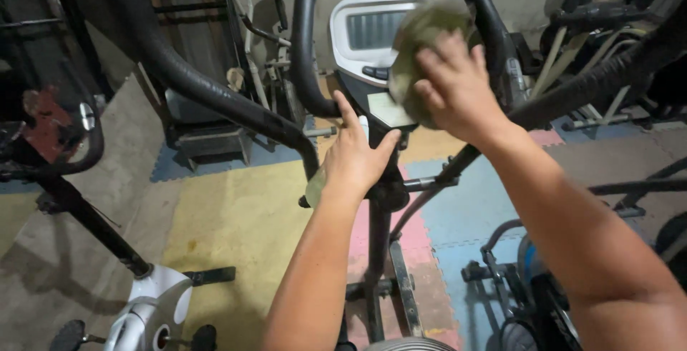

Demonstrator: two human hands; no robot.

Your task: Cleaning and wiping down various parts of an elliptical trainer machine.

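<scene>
An exercise machine stands in front of me, with a white and grey console (365, 36) on a black upright post (379, 251). My right hand (458, 90) presses a blurred green-grey cloth (415, 50) against the right side of the console. My left hand (358, 154) grips something pale below the console, seemingly a bottle (315, 186), though my palm hides most of it. Black padded handlebars (193, 83) curve out on both sides of the console.
Coloured foam floor tiles (243, 215) in yellow, pink and blue lie under the machine. A white exercise bike part (147, 308) stands at lower left, another bike (275, 29) at the back, and more black equipment (615, 57) crowds the right side.
</scene>
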